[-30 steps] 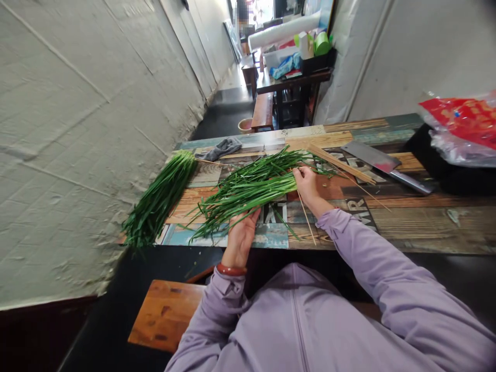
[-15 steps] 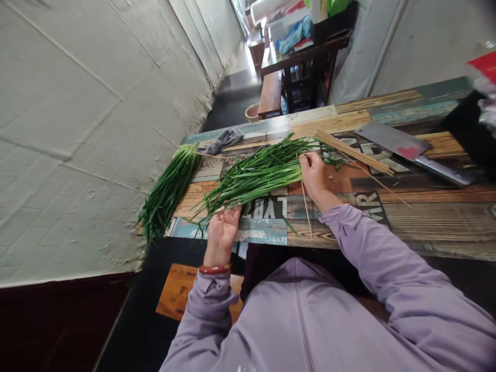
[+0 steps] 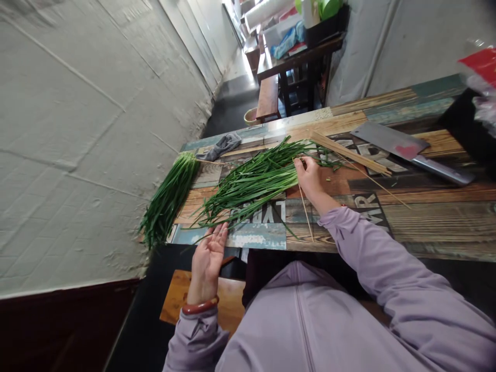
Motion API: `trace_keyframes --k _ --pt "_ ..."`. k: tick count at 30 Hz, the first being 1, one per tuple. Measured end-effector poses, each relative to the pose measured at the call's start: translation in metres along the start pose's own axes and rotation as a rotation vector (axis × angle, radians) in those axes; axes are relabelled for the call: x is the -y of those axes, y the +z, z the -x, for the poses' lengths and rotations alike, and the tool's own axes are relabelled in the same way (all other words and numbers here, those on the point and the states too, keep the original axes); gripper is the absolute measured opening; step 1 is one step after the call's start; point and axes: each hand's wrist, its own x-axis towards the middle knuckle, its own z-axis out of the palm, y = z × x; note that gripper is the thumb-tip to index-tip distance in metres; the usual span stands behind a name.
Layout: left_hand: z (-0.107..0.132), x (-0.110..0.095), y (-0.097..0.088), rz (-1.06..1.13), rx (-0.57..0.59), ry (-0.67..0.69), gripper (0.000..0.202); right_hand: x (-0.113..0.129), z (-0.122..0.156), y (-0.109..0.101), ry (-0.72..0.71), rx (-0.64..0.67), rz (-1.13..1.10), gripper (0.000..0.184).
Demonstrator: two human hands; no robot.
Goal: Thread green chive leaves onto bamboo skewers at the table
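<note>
Loose garlic chives [image 3: 251, 181] lie spread across the wood-patterned table, pale stem ends to the right and green tips to the left. My right hand [image 3: 310, 181] is closed in a pinch at the pale ends of the chives. Below that hand a thin bamboo stick [image 3: 305, 213] slants toward the table's front edge; whether the fingers touch it I cannot tell. At the front edge my left hand [image 3: 211, 253] is palm up, fingers stretched out, with stray chive tips by the fingertips. A neat chive bundle [image 3: 168, 201] leans by the wall.
Bamboo sticks [image 3: 351, 153] lie right of the chives, with a cleaver [image 3: 411, 150] beyond them. A grey cloth [image 3: 221, 146] rests near the far edge. The white wall [image 3: 77, 155] borders the table's left. Another table [image 3: 302, 59] and a bench [image 3: 268, 95] stand behind.
My left hand has moved left and toward me, away from the leaves, with its fingers opening out. My right hand stays at the stem ends. The view has shifted slightly.
</note>
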Motion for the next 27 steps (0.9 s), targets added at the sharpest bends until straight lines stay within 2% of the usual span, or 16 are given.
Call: trace_keyframes --k 4,7,9,10,12,13,17,20,23,27 --pt "-0.005 -0.02 -0.026 -0.047 -0.111 0.095 0.024 0.002 0.001 -0.001 0.003 0.012 0.029 0.041" --pt "-0.014 -0.037 -0.043 -0.095 -0.213 0.255 0.02 0.003 0.002 -0.001 0.007 0.001 0.026 0.039" --pt "-0.017 -0.046 -0.041 -0.135 -0.201 0.421 0.017 0.004 0.002 0.0 0.003 -0.01 0.027 0.036" --pt "-0.017 -0.048 -0.033 -0.162 -0.159 0.514 0.017 0.004 0.002 -0.001 -0.002 -0.015 0.029 0.035" --pt "-0.015 -0.045 -0.003 -0.231 -0.041 0.647 0.018 0.006 0.004 -0.001 -0.02 -0.023 0.04 0.033" --pt "-0.014 -0.039 0.017 -0.282 0.054 0.669 0.016 0.006 0.005 -0.002 -0.033 -0.026 0.05 0.032" --pt "-0.021 0.002 0.109 -0.466 0.448 0.639 0.013 0.01 0.01 -0.005 -0.085 0.003 0.095 0.031" --pt "-0.043 0.034 0.166 -0.529 0.579 0.638 0.009 0.011 0.012 -0.005 -0.091 0.031 0.105 0.031" --pt "-0.069 0.053 0.204 -0.776 0.631 0.826 0.012 0.011 0.01 -0.003 -0.07 0.04 0.098 0.032" --pt "-0.092 0.061 0.226 -1.139 0.711 1.041 0.019 0.011 0.006 0.002 -0.055 0.061 0.075 0.032"
